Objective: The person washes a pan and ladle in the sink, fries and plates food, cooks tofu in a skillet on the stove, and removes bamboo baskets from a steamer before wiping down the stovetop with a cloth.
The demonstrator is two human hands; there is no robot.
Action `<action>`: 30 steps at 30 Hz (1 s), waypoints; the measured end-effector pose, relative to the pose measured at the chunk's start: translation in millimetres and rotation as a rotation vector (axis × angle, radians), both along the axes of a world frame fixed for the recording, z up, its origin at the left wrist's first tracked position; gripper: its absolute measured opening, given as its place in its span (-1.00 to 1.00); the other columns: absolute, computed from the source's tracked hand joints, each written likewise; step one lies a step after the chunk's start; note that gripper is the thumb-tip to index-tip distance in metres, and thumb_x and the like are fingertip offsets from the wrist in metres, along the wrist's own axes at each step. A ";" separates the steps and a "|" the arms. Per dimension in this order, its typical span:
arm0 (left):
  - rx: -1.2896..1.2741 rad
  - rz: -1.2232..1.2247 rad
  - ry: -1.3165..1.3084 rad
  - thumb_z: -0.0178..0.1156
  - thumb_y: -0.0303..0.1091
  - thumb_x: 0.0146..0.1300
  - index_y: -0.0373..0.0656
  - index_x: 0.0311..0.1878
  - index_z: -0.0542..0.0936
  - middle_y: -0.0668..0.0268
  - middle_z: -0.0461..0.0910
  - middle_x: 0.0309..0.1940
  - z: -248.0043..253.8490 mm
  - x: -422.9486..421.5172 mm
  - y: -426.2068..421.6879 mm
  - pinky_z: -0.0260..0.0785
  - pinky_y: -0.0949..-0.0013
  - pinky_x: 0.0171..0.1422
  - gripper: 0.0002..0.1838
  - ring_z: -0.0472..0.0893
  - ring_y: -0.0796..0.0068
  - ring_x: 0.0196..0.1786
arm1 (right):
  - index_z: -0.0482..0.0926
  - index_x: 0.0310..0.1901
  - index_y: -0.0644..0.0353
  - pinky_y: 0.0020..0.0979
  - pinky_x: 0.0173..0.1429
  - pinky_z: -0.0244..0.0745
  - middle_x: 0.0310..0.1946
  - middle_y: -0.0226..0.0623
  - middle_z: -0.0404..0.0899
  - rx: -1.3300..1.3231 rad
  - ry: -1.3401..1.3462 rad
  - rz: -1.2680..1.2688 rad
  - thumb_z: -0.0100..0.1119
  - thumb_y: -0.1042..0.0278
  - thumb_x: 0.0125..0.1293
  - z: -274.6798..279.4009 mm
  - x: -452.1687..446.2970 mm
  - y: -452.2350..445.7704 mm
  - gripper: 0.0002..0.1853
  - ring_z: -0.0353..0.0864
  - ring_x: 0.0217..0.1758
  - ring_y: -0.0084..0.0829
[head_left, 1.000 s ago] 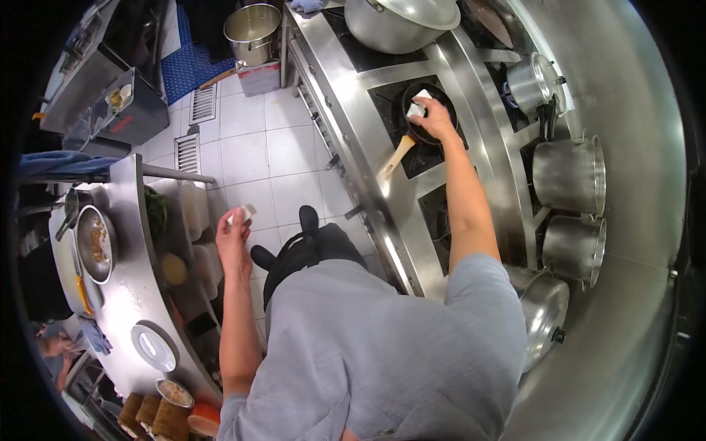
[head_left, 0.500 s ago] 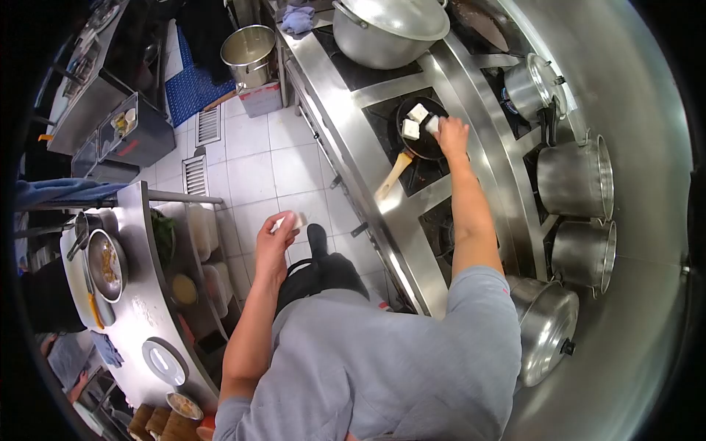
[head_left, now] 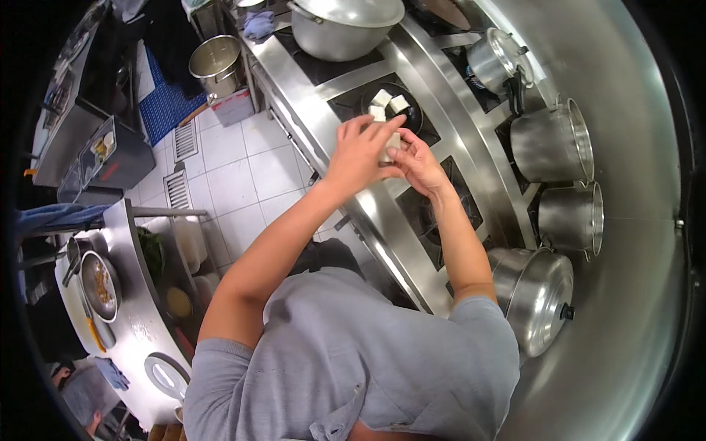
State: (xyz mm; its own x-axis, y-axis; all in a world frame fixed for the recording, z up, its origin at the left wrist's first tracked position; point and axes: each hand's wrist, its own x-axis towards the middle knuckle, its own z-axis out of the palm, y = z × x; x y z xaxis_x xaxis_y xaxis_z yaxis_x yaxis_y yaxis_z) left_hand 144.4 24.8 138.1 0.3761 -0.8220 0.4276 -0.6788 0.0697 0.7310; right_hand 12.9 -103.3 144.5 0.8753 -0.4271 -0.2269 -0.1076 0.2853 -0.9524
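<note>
Beside the pan, the right hand pinches a block; the left hand, half-open, cups it: seemingly a handover, needing light fingers.

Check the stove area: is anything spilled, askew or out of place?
No spill or damage stands out. One oddity: a crumpled blue cloth lies on the stove's corner near the large pot, possibly a scorch risk if that burner is lit.

The steel stove carries a black pan, a large lidded pot, a blue cloth and several steel pots.
</note>
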 end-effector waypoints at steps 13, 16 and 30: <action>0.302 0.176 0.564 0.43 0.07 0.08 -0.11 0.42 0.30 0.03 0.40 0.33 -94.1 22.5 153.9 0.27 0.04 0.37 -0.11 0.37 -0.04 0.37 | 0.54 0.11 0.27 -0.17 0.06 0.53 -0.14 0.04 0.68 -1.161 0.567 -0.237 0.23 0.32 0.22 -161.6 43.8 -165.1 -0.58 0.67 -0.06 -0.08; 0.373 0.611 0.853 0.32 0.03 0.24 -0.16 0.34 0.38 0.09 0.54 0.17 -133.2 -9.0 302.4 0.40 0.20 0.24 -0.29 0.56 0.14 0.17 | 0.64 -0.11 0.18 -0.08 -0.16 0.51 -0.31 -0.13 0.64 -1.959 0.818 -0.028 0.08 0.08 0.37 -170.7 49.7 -160.5 -0.67 0.64 -0.22 -0.16; -1.590 2.154 0.898 0.08 -0.03 0.40 -0.20 0.31 0.30 0.06 0.37 0.23 -184.8 -197.7 767.4 0.51 0.13 0.08 -0.44 0.48 0.12 0.11 | 0.57 -0.01 0.26 -0.20 0.30 0.32 0.01 -0.11 0.51 -0.899 -0.536 0.716 0.15 0.60 0.19 -116.1 161.4 469.4 -0.70 0.46 0.17 -0.11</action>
